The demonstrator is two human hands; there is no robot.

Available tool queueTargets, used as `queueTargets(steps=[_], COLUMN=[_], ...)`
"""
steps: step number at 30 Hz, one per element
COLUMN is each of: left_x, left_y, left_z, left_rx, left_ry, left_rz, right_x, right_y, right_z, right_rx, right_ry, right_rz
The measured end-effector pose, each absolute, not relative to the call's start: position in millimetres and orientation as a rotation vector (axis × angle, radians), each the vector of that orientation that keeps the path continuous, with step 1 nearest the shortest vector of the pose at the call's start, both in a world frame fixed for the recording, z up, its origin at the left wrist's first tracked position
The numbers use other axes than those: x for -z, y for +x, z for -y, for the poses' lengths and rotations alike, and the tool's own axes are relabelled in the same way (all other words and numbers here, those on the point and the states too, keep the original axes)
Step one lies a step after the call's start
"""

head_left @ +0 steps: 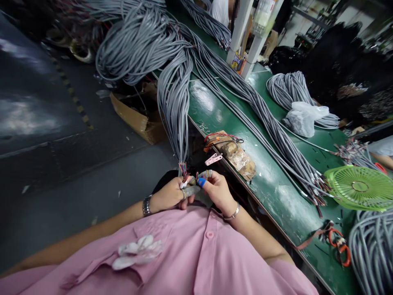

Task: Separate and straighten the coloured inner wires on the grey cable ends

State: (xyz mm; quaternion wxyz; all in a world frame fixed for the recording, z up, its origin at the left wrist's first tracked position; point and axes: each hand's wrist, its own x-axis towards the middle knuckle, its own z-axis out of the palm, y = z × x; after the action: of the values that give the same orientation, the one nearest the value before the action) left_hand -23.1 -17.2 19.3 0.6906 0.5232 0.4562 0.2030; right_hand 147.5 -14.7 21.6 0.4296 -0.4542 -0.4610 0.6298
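My left hand (173, 193), with a dark watch at the wrist, is closed around the end of a grey cable bundle (175, 102). Stripped coloured wires (183, 170) stick up above its fingers. Opposite it, my right hand (217, 190) pinches with a blue-wrapped thumb and a taped index finger at small coloured wire ends. The hands meet in front of the pink shirt, and grey wrapping covers some fingers. What lies between the fingertips is tiny and partly hidden. The bundle drapes down from the table edge to my hands.
On the green table (205, 98) lie long grey cables (260, 110), a wooden block (238, 155) with a pink clip (214, 159), a green fan (359, 186) and orange-handled scissors (339, 246). A cardboard box (135, 121) sits on the floor. Another person's arm (382, 159) shows at right.
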Motion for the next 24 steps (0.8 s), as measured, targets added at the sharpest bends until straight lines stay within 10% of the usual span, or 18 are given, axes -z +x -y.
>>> queueTargets(steps=[10,24], left_x=[-4,-2], left_y=[-25,-23], left_z=[14,19], left_rx=[-0.980,-0.790], left_ry=[0.718,1.017], left_rz=[-1.082,-1.172], right_x=[-12,-14], right_y=[140,134], right_z=[13,11], right_rx=[-1.581,-1.545], right_ry=[-1.187,-1.240], right_rz=[1.001,1.099])
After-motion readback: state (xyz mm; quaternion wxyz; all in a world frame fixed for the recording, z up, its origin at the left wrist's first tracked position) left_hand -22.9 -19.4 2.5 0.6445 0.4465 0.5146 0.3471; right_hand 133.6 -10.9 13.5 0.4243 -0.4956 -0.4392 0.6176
